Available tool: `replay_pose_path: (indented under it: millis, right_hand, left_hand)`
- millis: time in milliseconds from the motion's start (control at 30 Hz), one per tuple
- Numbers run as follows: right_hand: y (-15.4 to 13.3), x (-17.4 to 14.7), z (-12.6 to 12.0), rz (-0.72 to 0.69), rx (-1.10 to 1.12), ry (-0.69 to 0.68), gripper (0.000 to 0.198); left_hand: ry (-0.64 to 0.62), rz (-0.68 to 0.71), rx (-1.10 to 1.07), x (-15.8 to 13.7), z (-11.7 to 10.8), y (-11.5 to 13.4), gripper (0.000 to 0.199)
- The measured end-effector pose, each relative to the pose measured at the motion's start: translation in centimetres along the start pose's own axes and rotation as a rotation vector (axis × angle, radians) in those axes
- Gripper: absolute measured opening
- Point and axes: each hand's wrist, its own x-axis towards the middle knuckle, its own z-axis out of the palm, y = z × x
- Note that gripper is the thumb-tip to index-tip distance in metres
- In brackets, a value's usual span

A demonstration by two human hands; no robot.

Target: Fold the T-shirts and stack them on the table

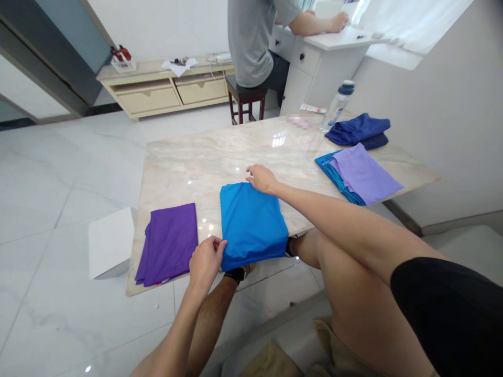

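Note:
A folded bright blue cloth [251, 222] lies at the near edge of a marble table [220, 157], its near side hanging slightly over the edge. My left hand [206, 260] pinches the cloth's near left corner. My right hand [262, 178] rests with fingers down on its far right corner. A folded purple cloth [168, 242] lies just to the left of the blue one.
At the table's right end lie a lilac cloth [363, 173] over a blue one, a dark blue bundle [359, 130] and a water bottle [337, 106]. A white sheet [111, 241] lies on the floor at left. A person [259, 36] sits at a white desk beyond.

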Motion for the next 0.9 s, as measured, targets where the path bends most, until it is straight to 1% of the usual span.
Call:
replay_pose_path:
  millis: [67,100,167,200,233,300,367,433,500,567,667,700,767,833,900]
  right_hand:
    - [0.6,-0.5,-1.1,0.017,-0.001,0.018,0.036]
    - [0.9,-1.0,-1.6,0.010,-0.014,0.006,0.034]
    - [1.7,-2.6,-2.0,-0.052,-0.046,-0.053,0.033]
    - [2.1,-3.7,-1.9,-0.110,-0.053,-0.088,0.033]
    - [2.4,-4.9,-1.5,-0.182,-0.052,-0.119,0.036]
    - [2.9,-7.4,0.2,-0.343,-0.043,-0.166,0.048]
    - [3.4,-9.5,2.4,-0.466,-0.041,-0.198,0.058]
    - [3.8,-10.8,4.5,-0.522,-0.040,-0.202,0.063]
    - [4.6,-10.9,5.7,-0.538,-0.033,-0.196,0.067]
    - [5.6,-10.4,6.0,-0.513,-0.028,-0.199,0.071]
    - [7.2,-9.1,4.6,-0.382,-0.029,-0.233,0.074]
    - [7.7,-8.9,4.0,-0.329,-0.025,-0.241,0.073]
    - [8.4,-8.9,2.6,-0.226,0.013,-0.243,0.068]
    - [8.7,-9.4,1.4,-0.060,0.147,-0.228,0.054]
    - [8.5,-10.1,0.7,0.135,0.318,-0.217,0.039]
  left_hand:
    - [0.041,0.041,-0.028,0.5,0.1,-0.1,0.023]
    - [0.079,0.077,-0.047,0.7,0.1,0.0,0.022]
    - [0.171,0.200,-0.090,1.1,0.2,0.3,0.032]
    - [0.212,0.279,-0.107,1.2,0.3,0.5,0.038]
    - [0.244,0.360,-0.118,1.2,0.5,0.9,0.043]
    - [0.275,0.503,-0.113,1.0,1.3,2.0,0.048]
    - [0.262,0.599,-0.075,1.1,2.3,3.2,0.052]
    - [0.196,0.683,-0.014,1.8,3.2,4.5,0.056]
    - [0.118,0.734,0.060,3.2,3.7,5.5,0.060]
    - [0.067,0.733,0.126,5.1,3.6,6.0,0.065]
    - [0.069,0.650,0.147,7.8,2.2,6.0,0.065]
    - [0.085,0.603,0.128,8.5,1.6,5.9,0.062]
    - [0.136,0.461,0.044,9.3,0.4,5.5,0.055]
    - [0.182,0.306,-0.045,9.5,-0.6,5.2,0.047]
    - [0.194,0.182,-0.099,9.2,-1.2,5.0,0.039]
